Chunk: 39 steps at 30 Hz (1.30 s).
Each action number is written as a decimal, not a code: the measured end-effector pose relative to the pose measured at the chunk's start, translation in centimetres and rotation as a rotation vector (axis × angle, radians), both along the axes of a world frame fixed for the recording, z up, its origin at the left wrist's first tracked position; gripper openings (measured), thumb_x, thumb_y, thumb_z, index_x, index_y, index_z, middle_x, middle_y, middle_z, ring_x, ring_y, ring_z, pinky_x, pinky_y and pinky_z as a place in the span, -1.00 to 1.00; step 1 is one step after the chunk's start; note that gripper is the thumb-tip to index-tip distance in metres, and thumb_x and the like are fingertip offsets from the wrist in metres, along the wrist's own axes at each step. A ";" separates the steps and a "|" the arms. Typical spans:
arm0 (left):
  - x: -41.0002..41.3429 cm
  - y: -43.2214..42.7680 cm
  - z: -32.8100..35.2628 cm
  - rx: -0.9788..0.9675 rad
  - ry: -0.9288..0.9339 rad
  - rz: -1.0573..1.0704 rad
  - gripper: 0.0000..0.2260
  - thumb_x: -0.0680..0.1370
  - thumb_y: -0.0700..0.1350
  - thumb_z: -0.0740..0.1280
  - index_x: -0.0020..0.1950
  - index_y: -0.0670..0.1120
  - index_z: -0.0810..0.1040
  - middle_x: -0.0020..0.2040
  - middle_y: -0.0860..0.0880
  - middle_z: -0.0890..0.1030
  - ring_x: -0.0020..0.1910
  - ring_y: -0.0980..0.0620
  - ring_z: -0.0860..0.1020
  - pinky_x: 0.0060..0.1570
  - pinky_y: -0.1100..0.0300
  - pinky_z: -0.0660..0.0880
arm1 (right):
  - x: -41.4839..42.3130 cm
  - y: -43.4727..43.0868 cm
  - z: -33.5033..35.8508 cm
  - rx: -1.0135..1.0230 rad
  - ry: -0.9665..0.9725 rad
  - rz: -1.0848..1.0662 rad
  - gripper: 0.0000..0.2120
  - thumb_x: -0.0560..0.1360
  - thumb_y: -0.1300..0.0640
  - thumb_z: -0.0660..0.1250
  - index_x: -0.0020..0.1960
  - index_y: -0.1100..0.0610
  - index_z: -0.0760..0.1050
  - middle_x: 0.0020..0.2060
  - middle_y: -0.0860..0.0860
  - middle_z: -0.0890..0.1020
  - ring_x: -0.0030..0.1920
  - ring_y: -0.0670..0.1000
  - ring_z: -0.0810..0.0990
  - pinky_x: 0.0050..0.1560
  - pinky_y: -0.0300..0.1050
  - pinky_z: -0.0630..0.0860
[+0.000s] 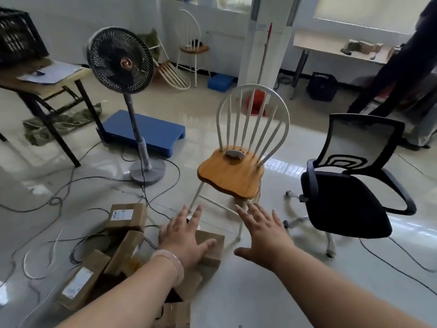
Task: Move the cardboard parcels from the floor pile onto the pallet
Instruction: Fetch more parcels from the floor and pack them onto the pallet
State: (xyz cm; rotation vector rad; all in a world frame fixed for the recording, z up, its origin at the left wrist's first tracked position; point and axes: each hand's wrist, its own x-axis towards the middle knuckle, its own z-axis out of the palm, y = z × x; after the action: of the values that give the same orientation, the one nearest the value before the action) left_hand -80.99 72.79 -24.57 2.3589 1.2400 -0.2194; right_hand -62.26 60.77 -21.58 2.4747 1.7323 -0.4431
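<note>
1. We see a floor (236,292) of pale, glossy tile, with thin cables (71,183) looping over it.
2. The pallet (146,131) is a flat, blue, rectangular plastic slab on the floor behind the fan's pole, well apart from the parcels.
3. The office chair (350,197) has a black mesh back and a padded black seat.
4. The chair (233,176) has a white arched spindle back and a smooth orange wooden seat.
5. The fan (119,60) is a round dark wire cage on a grey pole and disc base.
6. The parcels (125,216) are brown cardboard boxes, some with white labels, jumbled on the floor at lower left.
7. The left hand (183,235) is palm down with fingers spread over one parcel (214,255) at the pile's right edge. Its thumb lies on the top, and we cannot tell if the palm touches.
8. The right hand (264,233) is spread wide over the floor beside that parcel and holds nothing. The two hands are apart.
9. A smooth pale pink bangle (170,263) circles the left wrist.
</note>
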 end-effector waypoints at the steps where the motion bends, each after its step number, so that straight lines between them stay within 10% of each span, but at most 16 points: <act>1: 0.4 0.7 -0.4 -0.004 0.002 0.005 -0.19 0.50 0.42 0.15 0.52 0.30 -0.35 0.61 0.04 -0.26 0.59 -0.09 -0.14 0.50 -0.15 -0.06 | 0.8 0.9 -0.1 0.001 -0.005 0.007 -0.01 0.47 -0.38 0.28 0.56 -0.21 -0.38 0.58 -0.06 -0.32 0.56 0.01 -0.36 0.52 0.12 -0.36; 29: 16.8 -2.3 -16.6 -0.187 0.092 0.917 -0.17 0.49 0.45 0.08 0.55 0.22 -0.34 0.59 0.04 -0.33 0.59 -0.02 -0.09 0.50 -0.06 0.06 | 19.9 21.4 -17.8 -0.368 0.035 0.878 -0.05 0.50 -0.38 0.22 0.55 -0.20 -0.41 0.58 -0.06 -0.32 0.54 -0.02 -0.38 0.50 0.09 -0.37; 39: 19.6 0.4 -36.6 -0.357 0.075 0.965 -0.16 0.49 0.44 0.13 0.53 0.26 -0.37 0.56 0.05 -0.41 0.59 -0.08 -0.14 0.52 -0.10 0.07 | 19.3 22.5 -37.6 -0.443 0.107 0.863 -0.11 0.53 -0.34 0.21 0.57 -0.21 -0.35 0.59 -0.06 -0.29 0.57 0.02 -0.32 0.56 0.10 -0.25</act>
State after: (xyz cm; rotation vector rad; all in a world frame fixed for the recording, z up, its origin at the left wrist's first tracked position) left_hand -61.40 73.24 -61.12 1.2738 2.0100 -0.1803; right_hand -42.99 83.28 -59.19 1.2670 2.2084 -0.7430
